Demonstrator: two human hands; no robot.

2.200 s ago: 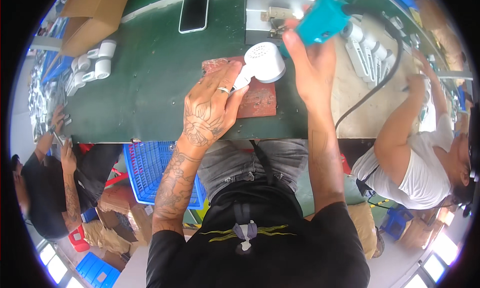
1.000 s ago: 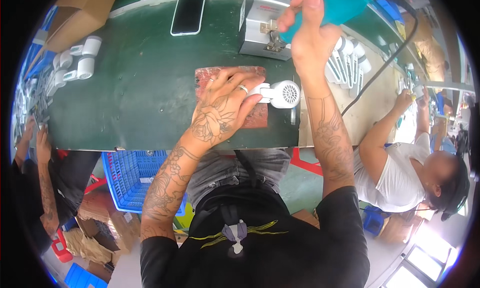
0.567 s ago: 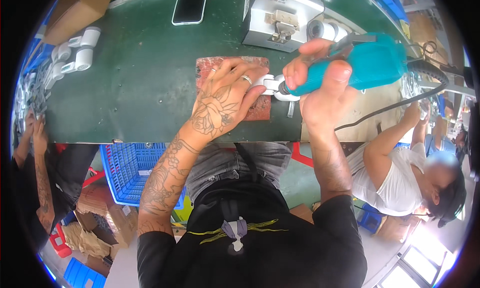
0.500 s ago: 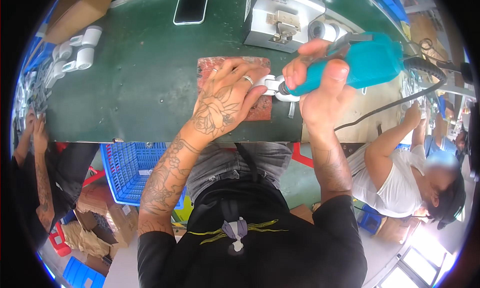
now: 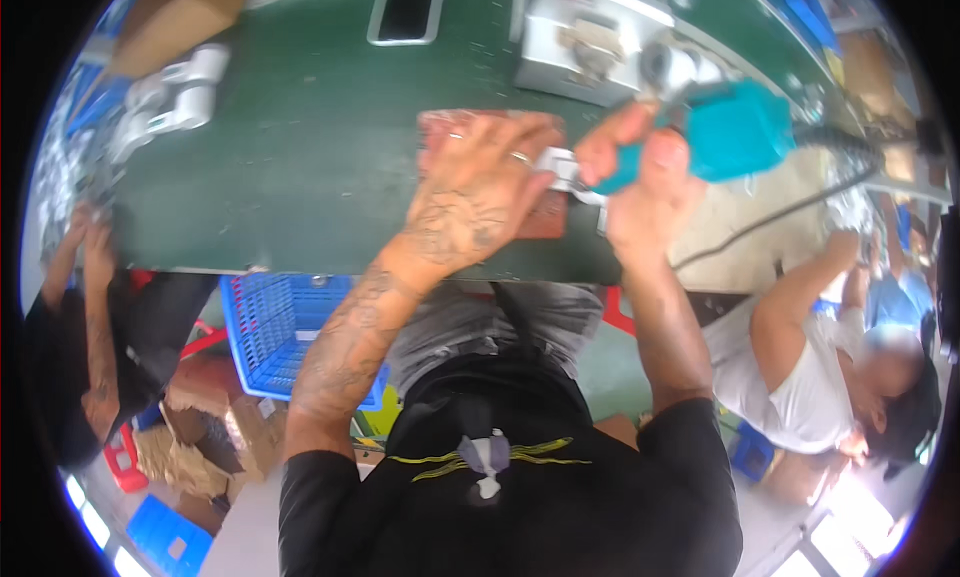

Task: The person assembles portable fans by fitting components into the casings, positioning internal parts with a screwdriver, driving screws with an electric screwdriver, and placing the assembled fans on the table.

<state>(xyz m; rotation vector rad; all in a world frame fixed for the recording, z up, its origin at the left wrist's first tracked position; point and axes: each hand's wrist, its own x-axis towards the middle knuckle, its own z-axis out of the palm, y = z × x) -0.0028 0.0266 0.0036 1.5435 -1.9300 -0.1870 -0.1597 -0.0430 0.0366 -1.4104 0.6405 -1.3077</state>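
A teal electric screwdriver (image 5: 740,132) is gripped in my right hand (image 5: 650,197), lying nearly level with its tip pointing left. Its tip end meets a small white plastic fitting (image 5: 558,167); the exact contact is blurred. My left hand (image 5: 465,202) presses that fitting down, its fingers closed over the left end and hiding much of it. Beneath my left hand lies a worn red pad (image 5: 546,224) on the green workbench (image 5: 300,167).
White cylindrical fittings (image 5: 195,97) lie at the left, near a cardboard box (image 5: 185,22). A phone (image 5: 406,12) and a pale box (image 5: 545,52) with a metal piece stand at the back. The screwdriver's cord (image 5: 745,227) trails right. A blue basket (image 5: 265,352) sits below; co-workers flank both sides.
The whole scene has shifted slightly right in the picture and become blurred. Both hands keep their grips, and the screwdriver still meets the white fitting.
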